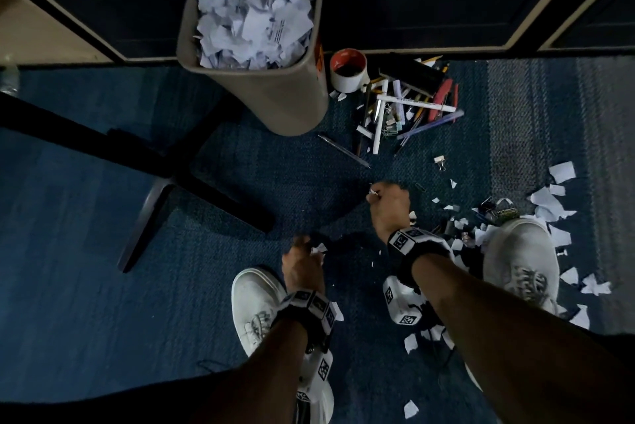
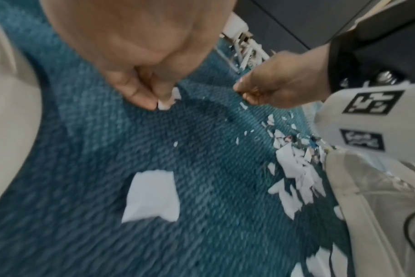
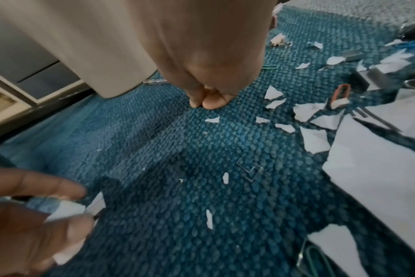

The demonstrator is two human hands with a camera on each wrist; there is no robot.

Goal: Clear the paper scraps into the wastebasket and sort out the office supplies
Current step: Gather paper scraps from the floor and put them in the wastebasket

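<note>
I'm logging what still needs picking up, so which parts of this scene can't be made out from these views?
- Head view: the right hand fingertips curl under; whatever they pinch is too small to identify.
- Head view: the mug interior is too dark to see contents.
- Left wrist view: motion blur smears the paper scraps beside the shoe; a count is impossible.
- Head view: the wastebasket hides the carpet behind it.

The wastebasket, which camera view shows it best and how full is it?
The head view shows the wastebasket best: whole, upright on the carpet, heaped to the rim with paper scraps. The right wrist view catches only its lower beige wall, contents hidden. The left wrist view does not clearly show it.
</note>
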